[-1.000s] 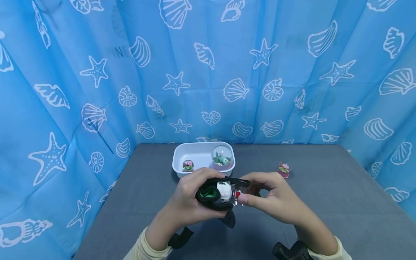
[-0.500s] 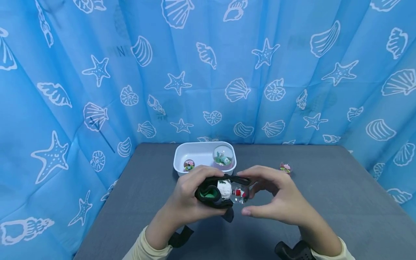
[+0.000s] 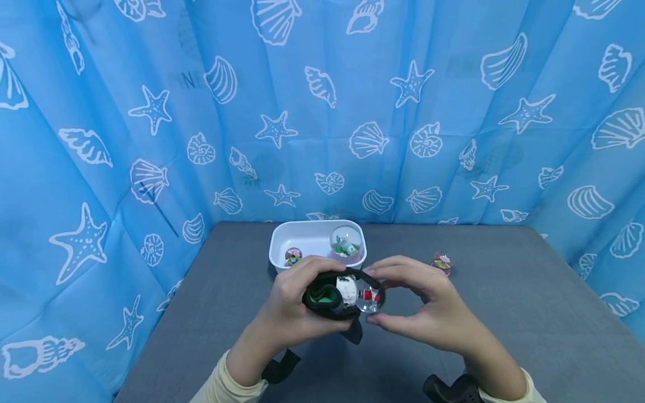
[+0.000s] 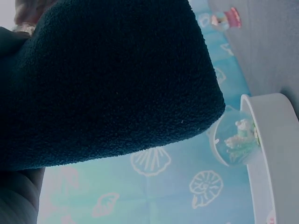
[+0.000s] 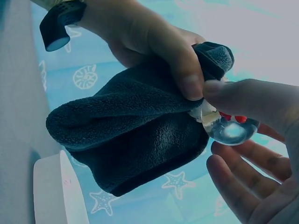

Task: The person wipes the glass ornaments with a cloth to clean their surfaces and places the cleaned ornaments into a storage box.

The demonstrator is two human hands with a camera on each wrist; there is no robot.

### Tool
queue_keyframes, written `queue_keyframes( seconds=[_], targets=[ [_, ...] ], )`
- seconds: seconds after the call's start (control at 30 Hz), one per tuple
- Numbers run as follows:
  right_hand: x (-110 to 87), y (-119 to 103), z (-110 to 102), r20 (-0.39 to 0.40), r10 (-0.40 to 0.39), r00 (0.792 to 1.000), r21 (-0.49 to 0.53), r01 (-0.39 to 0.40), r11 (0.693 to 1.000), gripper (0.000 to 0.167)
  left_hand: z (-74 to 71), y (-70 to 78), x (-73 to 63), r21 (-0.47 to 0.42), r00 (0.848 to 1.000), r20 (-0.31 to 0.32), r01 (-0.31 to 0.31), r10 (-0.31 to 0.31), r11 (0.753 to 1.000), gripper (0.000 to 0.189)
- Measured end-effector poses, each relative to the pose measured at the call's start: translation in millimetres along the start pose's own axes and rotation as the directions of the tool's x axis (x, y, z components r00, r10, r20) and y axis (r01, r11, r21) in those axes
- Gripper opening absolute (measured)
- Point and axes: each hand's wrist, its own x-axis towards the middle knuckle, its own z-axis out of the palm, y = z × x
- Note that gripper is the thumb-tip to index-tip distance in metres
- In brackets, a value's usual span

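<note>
My left hand (image 3: 289,308) grips a folded dark cloth (image 5: 135,112) wrapped round the white base of a small snow globe (image 3: 369,298). The globe lies on its side, its clear dome pointing right, with a red figure inside. Around the dome curl the fingers and thumb of my right hand (image 3: 433,296). In the right wrist view, the right thumb sits at the cloth's edge by the left thumb, and the other fingers spread below the dome. Cloth covers most of the base. The left wrist view is mostly filled by the cloth.
Behind the hands stands a white tray (image 3: 302,226) holding a large snow globe (image 3: 345,244) and a small one (image 3: 293,256). Another small pink-based globe (image 3: 442,263) stands right of it on the grey table (image 3: 504,280). A blue shell-print curtain (image 3: 322,112) hangs behind.
My right hand let go of the dome, spread its fingers, then came back round it with thumb and fingers nearer the cloth. The left hand keeps its grip on the cloth.
</note>
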Motion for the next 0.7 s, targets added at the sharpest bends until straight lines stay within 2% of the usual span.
queue_keyframes(
  seconds=[0.2,0.33,0.5,0.7],
  targets=[
    [1.2,3.7,3.3,-0.028,-0.055,0.998,0.015,0.055,0.998,0.061,0.5,-0.7,0.0,-0.007,1.0,-0.002,-0.005,0.005,1.0,0.072],
    [1.6,4.6,4.2,-0.037,-0.046,0.998,0.047,0.048,0.998,0.058,-0.4,-1.3,0.5,-0.008,1.0,-0.002,-0.014,0.014,1.0,0.073],
    [0.8,3.2,4.1,-0.032,0.049,0.998,0.06,-0.047,0.997,0.054,-1.3,-1.0,0.9,-0.015,1.0,-0.007,-0.02,0.019,1.0,0.073],
    [0.4,1.2,3.8,-0.018,0.17,0.985,0.048,-0.169,0.984,0.047,-1.5,-0.1,1.0,-0.024,1.0,-0.011,-0.027,0.027,0.999,0.072]
  ],
)
